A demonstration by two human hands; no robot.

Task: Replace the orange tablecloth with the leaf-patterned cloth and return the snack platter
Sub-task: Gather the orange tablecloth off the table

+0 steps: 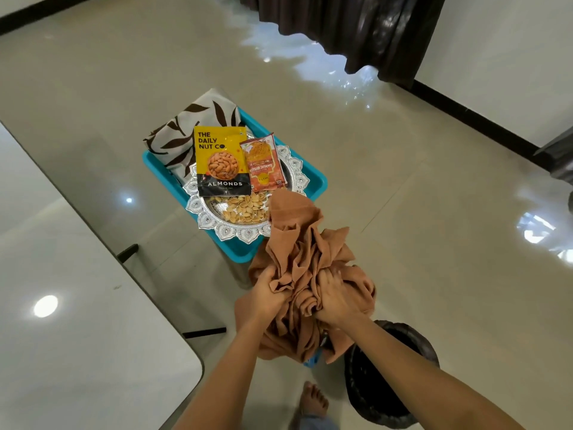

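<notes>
Orange tablecloth, crumpled into a loose bundle, is being held in the air by a person standing on a pale tiled floor, with the left hand gripping a fistful of folds on the left of the bundle and the right hand clutching the fabric beside it, fingers curled into the cloth. The far end of the bundle is overlapping the near right rim of the silver snack platter in this view; whether it is touching cannot be told. The platter is sitting on a blue tray just beyond the hands, carrying a yellow almond packet, an orange snack packet and a scatter of nut shells. The folded leaf-patterned cloth is lying on the far left part of the tray, partly tucked under the platter. A white table is filling the near left, a black bin is standing at near right beneath the right forearm, a bare foot is showing below, and a dark curtain is hanging at the far side.
</notes>
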